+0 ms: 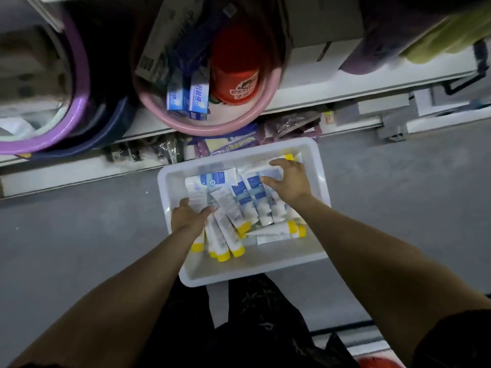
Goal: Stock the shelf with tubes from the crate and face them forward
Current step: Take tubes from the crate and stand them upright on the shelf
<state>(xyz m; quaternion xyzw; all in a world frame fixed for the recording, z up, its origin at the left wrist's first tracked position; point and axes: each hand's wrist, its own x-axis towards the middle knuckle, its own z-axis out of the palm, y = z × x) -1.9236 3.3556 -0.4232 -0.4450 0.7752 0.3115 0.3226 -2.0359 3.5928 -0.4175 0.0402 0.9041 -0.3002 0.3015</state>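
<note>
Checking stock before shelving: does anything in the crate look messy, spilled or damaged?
The tubes in the white crate lie jumbled, crossing at different angles, yellow caps pointing several ways; a few with white caps are mixed in. Nothing looks spilled or burst.

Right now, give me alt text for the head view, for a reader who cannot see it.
Seen from above, a person's left hand and right hand reach into a white crate on a grey floor, onto a jumble of white tubes with yellow or white caps. Beyond it, a pink basin on a low shelf holds blue toothpaste boxes.
</note>
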